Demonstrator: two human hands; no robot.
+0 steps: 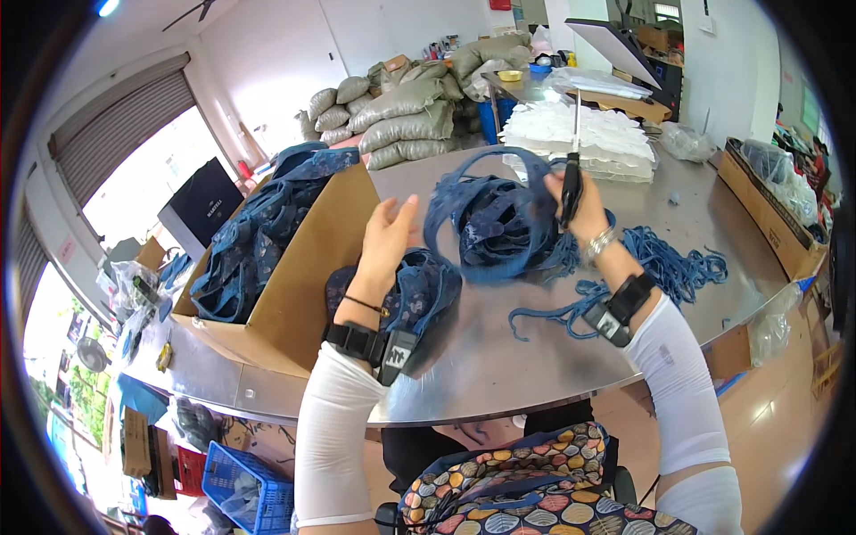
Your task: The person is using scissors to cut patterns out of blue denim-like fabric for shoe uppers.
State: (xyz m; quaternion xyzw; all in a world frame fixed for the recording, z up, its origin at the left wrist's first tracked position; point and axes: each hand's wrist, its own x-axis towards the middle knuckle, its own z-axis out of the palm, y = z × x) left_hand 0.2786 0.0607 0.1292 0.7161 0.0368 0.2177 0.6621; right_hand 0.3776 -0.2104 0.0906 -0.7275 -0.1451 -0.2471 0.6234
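My right hand (580, 209) is closed around a black-handled tool (572, 178) whose long thin metal blade points up and away from me. Next to that hand lies a loose coil of blue patterned fabric straps (499, 227), with one blurred loop rising to its fingers; whether they grip it too, I cannot tell. My left hand (390, 239) is raised with its fingers apart and nothing in it. Below it a smaller bundle of blue patterned fabric (419, 290) rests against the cardboard box. Thin blue cords (669, 263) are heaped beyond my right wrist.
An open cardboard box (312, 259) full of blue fabric stands at the left of the metal table (499, 374). White stacked sheets (580, 134) lie at the back. A long carton (767, 209) borders the right side. Stuffed sacks (406, 120) are piled behind; a blue crate (245, 486) stands lower left.
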